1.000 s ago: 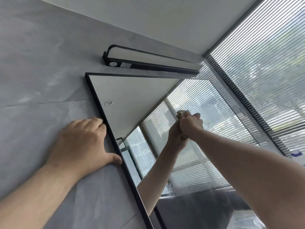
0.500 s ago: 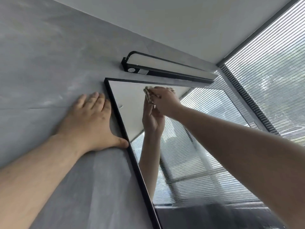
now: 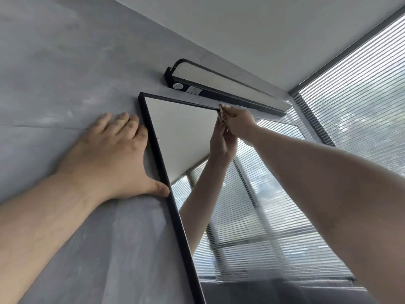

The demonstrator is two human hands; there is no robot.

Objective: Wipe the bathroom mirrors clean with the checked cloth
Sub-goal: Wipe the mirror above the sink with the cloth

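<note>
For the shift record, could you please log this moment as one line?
right hand: presses checked cloth at mirror top edge | left hand: flat on wall | light bar: above

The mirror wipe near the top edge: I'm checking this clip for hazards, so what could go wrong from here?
1. The right hand holds the checked cloth at the mirror top edge, just beneath the light fixture; a further upward stroke might knock it.
2. The left hand lies flat on the grey wall with its thumb at the black frame; it may smudge the glass.
3. Only a little cloth shows, so knuckles could streak the mirror.
</note>
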